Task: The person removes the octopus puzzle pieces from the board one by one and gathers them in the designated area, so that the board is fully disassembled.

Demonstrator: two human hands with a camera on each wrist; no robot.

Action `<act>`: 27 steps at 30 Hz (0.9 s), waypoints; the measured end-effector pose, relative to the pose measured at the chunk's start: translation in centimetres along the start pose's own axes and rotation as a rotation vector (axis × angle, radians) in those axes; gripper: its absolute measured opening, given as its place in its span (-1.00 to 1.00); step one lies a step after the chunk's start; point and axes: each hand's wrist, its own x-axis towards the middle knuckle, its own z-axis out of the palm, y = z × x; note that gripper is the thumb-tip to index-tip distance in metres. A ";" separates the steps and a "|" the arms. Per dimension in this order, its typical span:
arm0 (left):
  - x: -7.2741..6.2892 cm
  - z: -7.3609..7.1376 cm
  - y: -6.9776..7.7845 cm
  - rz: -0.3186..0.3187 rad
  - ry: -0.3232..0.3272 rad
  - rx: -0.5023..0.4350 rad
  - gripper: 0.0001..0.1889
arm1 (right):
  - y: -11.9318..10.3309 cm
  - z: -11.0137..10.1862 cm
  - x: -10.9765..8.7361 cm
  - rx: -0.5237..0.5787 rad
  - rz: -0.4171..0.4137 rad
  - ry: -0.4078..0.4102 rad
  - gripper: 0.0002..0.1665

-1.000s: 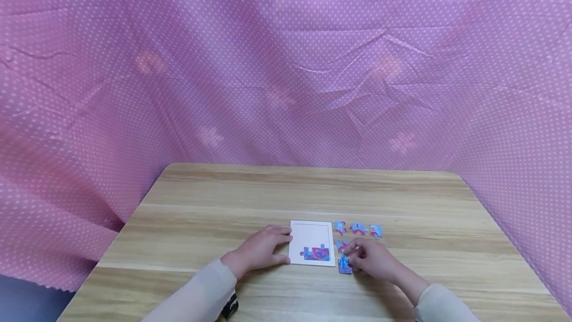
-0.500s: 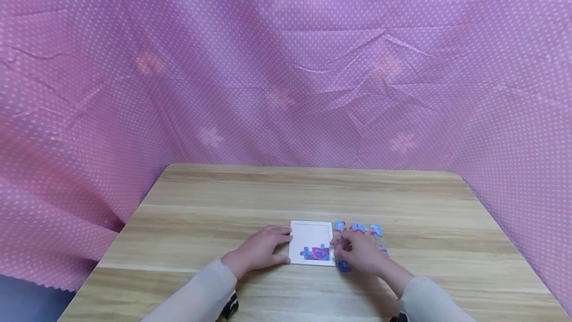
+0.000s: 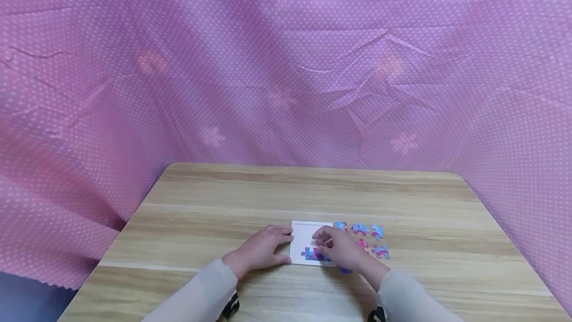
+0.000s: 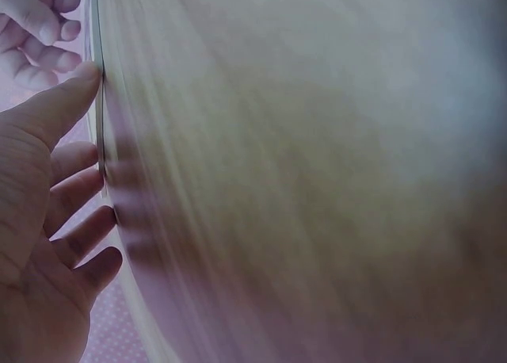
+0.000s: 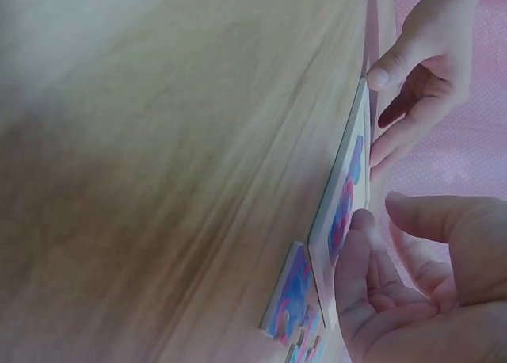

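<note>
My left hand (image 3: 264,247) rests at the left edge of a white puzzle board (image 3: 304,235), its thumb and fingers touching the rim. Joined blue and pink puzzle pieces (image 3: 310,254) lie along the board's lower right. Over that part is my right hand (image 3: 341,248), fingers bent in a pinch around a small puzzle piece that they mostly hide. In the right wrist view the right hand (image 5: 428,276) hovers beside the board (image 5: 337,185), close to the joined pieces. From the left wrist, the left hand's (image 4: 47,189) fingertips meet the board's thin edge (image 4: 100,117).
Several loose pieces lie right of the board, among them a blue one (image 3: 359,229), a pink one (image 3: 362,244) and one farther right (image 3: 381,251). Another (image 3: 345,270) sits near the board's lower right corner. Pink dotted cloth (image 3: 286,88) hangs behind the wooden table (image 3: 214,198).
My right hand has moved left from the loose pieces to above the board, uncovering the pieces at the right. My left hand has stayed at the board's edge.
</note>
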 end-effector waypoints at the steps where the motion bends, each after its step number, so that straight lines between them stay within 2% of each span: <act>1: 0.0 0.0 0.0 0.000 -0.001 0.001 -0.38 | -0.1 0.0 0.0 -0.002 0.004 -0.004 -0.76; 13: 0.2 -0.2 0.2 -0.011 -0.010 0.006 -0.38 | -0.4 0.0 0.0 -0.004 0.013 -0.010 -0.82; 20: 0.1 -0.3 0.3 -0.001 0.002 0.012 -0.39 | -0.2 -0.1 0.2 0.036 0.027 -0.026 -0.77; 27: 0.1 -0.3 0.2 0.004 0.010 0.012 -0.39 | 0.0 -0.2 0.2 -0.005 0.006 -0.047 -0.81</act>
